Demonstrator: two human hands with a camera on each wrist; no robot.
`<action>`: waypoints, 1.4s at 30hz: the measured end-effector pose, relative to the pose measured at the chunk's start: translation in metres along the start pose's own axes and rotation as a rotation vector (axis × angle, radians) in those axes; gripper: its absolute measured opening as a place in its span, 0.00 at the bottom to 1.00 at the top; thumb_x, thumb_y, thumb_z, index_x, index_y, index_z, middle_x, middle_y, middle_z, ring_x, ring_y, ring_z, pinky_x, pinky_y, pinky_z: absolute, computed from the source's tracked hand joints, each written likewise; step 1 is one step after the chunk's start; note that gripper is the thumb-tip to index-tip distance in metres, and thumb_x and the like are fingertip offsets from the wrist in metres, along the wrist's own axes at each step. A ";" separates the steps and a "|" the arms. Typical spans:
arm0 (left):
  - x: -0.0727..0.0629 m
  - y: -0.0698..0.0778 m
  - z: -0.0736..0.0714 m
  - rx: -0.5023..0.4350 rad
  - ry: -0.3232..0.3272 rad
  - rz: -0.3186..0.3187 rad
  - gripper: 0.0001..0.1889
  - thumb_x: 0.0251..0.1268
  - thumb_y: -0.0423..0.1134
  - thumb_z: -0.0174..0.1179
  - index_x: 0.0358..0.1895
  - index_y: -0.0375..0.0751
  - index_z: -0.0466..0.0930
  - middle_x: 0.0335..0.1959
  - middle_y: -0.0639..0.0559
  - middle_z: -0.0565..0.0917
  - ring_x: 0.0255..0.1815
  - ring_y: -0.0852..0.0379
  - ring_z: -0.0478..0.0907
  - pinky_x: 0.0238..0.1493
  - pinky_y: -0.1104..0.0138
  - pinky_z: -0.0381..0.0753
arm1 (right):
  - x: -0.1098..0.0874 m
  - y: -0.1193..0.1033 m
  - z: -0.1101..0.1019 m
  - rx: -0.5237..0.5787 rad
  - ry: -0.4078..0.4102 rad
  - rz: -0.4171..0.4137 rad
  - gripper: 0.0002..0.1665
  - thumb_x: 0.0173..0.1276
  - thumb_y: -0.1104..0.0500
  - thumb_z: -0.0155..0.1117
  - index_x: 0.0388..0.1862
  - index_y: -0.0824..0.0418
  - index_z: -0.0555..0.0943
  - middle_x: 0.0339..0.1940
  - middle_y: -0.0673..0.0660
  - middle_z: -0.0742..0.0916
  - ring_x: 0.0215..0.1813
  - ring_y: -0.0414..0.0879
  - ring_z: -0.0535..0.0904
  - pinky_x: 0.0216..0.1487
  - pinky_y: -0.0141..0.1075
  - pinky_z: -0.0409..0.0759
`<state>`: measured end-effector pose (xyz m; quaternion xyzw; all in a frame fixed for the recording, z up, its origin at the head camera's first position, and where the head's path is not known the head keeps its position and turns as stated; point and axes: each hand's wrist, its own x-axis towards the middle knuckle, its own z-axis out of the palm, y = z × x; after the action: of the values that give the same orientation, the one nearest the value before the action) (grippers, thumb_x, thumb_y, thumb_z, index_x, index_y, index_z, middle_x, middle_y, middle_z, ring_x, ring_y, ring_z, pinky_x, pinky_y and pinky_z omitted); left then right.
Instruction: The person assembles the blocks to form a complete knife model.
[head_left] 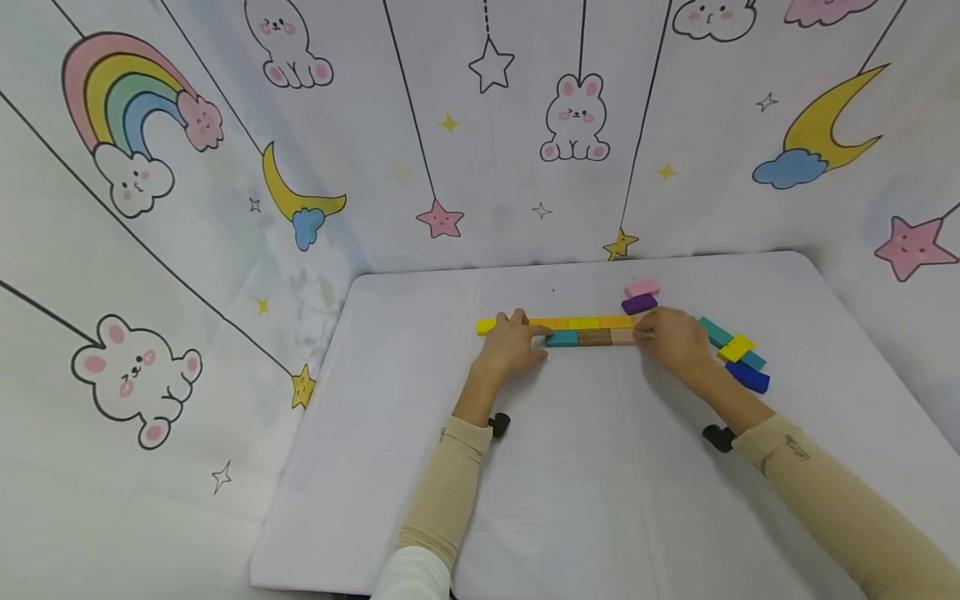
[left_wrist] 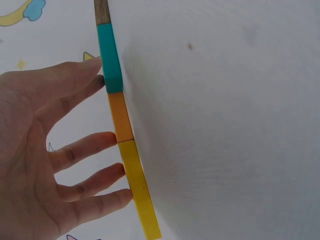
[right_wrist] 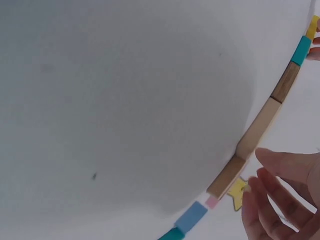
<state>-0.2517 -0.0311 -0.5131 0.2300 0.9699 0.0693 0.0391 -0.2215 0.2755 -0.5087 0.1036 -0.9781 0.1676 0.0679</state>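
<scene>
Small rectangular blocks lie in two rows on the white table. The back row shows a yellow block between orange ones; the front row has a teal block, a brown block and a tan block. At the left end is my left hand, fingers spread, fingertips at the orange block and yellow block, thumb beside the teal one. My right hand is at the right end, thumb tip at the joint between the tan block and a wooden block, fingers loosely bent.
Behind the right hand lie a pink block and a purple block. To its right are teal blocks, a yellow block and a dark blue block. A cartoon-printed cloth stands behind the table.
</scene>
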 end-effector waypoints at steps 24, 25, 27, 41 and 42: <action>-0.001 -0.002 0.002 0.003 -0.009 0.004 0.24 0.73 0.58 0.64 0.70 0.68 0.79 0.58 0.48 0.75 0.51 0.49 0.69 0.43 0.63 0.78 | -0.001 0.053 -0.014 0.004 0.008 0.165 0.17 0.64 0.63 0.69 0.49 0.73 0.87 0.48 0.77 0.87 0.31 0.59 0.84 0.22 0.49 0.82; 0.000 -0.002 0.002 0.005 -0.009 0.005 0.24 0.73 0.58 0.64 0.70 0.68 0.79 0.59 0.48 0.75 0.51 0.49 0.69 0.43 0.63 0.78 | -0.001 0.055 -0.014 0.001 0.000 0.163 0.16 0.65 0.63 0.69 0.49 0.73 0.87 0.48 0.77 0.87 0.32 0.61 0.86 0.24 0.50 0.83; 0.000 -0.002 0.002 0.008 -0.007 0.005 0.24 0.73 0.58 0.64 0.70 0.69 0.79 0.59 0.48 0.75 0.51 0.49 0.69 0.43 0.63 0.78 | -0.002 0.058 -0.014 -0.001 -0.009 0.157 0.15 0.65 0.64 0.68 0.48 0.73 0.88 0.47 0.77 0.87 0.34 0.62 0.87 0.27 0.52 0.84; 0.001 -0.001 0.001 0.002 -0.008 -0.003 0.24 0.73 0.58 0.64 0.70 0.70 0.79 0.59 0.48 0.75 0.52 0.49 0.69 0.43 0.63 0.78 | -0.004 0.062 -0.021 0.008 -0.019 0.127 0.13 0.63 0.69 0.68 0.46 0.74 0.88 0.48 0.76 0.87 0.44 0.72 0.86 0.39 0.59 0.85; 0.001 -0.001 0.001 0.002 -0.008 -0.003 0.24 0.73 0.58 0.64 0.70 0.69 0.79 0.59 0.48 0.75 0.52 0.49 0.69 0.43 0.63 0.78 | -0.005 0.062 -0.022 0.008 -0.022 0.123 0.13 0.63 0.69 0.69 0.46 0.74 0.88 0.48 0.76 0.87 0.47 0.73 0.85 0.42 0.61 0.85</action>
<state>-0.2531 -0.0315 -0.5140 0.2288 0.9702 0.0675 0.0430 -0.2288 0.3409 -0.5088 0.0454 -0.9826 0.1740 0.0464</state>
